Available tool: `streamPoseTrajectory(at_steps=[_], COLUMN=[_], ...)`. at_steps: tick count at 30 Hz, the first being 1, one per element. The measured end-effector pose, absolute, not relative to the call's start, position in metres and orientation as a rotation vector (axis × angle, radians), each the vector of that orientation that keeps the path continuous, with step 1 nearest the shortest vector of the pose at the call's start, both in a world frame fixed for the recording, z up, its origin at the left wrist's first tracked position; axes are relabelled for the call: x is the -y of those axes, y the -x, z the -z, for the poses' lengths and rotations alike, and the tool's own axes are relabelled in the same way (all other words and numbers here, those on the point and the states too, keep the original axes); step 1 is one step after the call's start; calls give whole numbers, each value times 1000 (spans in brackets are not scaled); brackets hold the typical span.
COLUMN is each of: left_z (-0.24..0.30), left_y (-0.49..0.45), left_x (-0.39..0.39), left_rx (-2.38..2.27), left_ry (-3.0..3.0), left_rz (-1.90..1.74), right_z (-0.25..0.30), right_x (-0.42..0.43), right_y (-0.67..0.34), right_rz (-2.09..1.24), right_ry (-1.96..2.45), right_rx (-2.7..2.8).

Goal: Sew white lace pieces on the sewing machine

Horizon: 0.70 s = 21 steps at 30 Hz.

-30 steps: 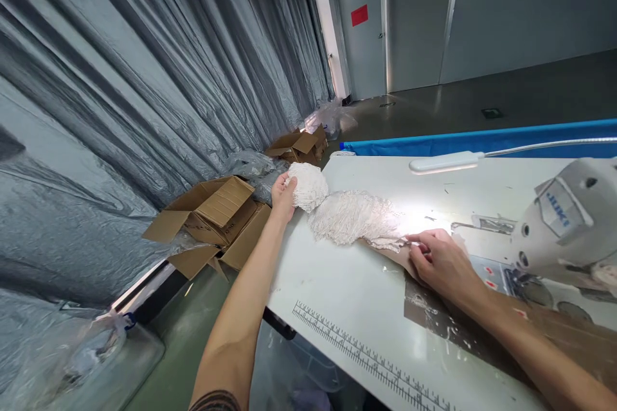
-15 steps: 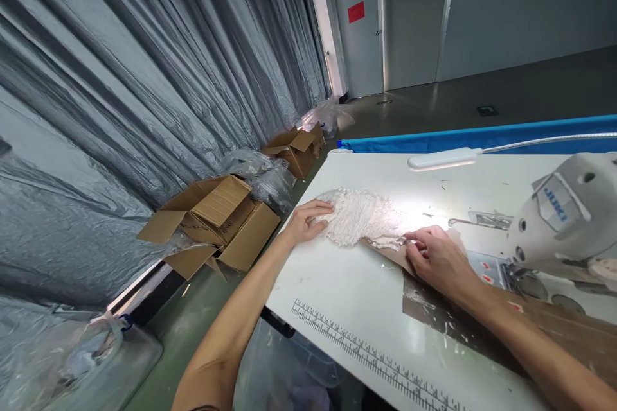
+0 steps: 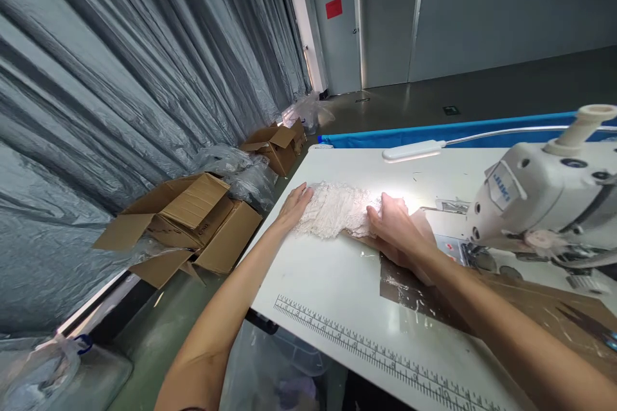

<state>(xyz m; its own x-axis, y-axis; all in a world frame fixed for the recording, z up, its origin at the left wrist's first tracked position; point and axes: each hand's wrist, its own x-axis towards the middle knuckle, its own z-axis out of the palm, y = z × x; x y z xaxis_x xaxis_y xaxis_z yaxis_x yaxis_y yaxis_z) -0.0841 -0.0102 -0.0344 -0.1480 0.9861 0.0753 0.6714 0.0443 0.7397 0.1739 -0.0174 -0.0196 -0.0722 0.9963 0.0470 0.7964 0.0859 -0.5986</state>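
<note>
White tabletop (image 3: 313, 276) spreads from lacy fabric (image 3: 330, 210) to ruler-marked edge (image 3: 337, 337).

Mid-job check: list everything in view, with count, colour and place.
Fabric: 1 bunch, off-white, between the hands
Table: 1, white, centre
Ruler: 1, black markings, table's near edge
Sewing machine: 1, white, right
Lamp: 1, white, table's far side
Brown sheet: 1, table's right
Scissors: 1, dark, right edge
Blue cloth: 1, behind table
Boxes: at least 2, brown, left floor
Plastic bags: several, clear, around boxes
Curtain: silver-grey, left, count unclear
Red sign: 1, background door
Left hand: 1, fabric's left end
Right hand: 1, fabric's right end
</note>
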Motion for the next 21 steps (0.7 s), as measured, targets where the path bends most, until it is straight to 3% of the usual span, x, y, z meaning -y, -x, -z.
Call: streamPoseTrajectory(at_steps=[16,21], left_z=[27,21], left_y=[56,60], left_x=[119,113], left_rx=[-2383,-2288], left_ry=[-1884,-2146], left_rz=[-541,-644], right_z=[41,33], right_x=[13,10], right_y=[-135,-155], right_rz=[-963,-621], right_ry=[918,958], right_rx=[2283,2288])
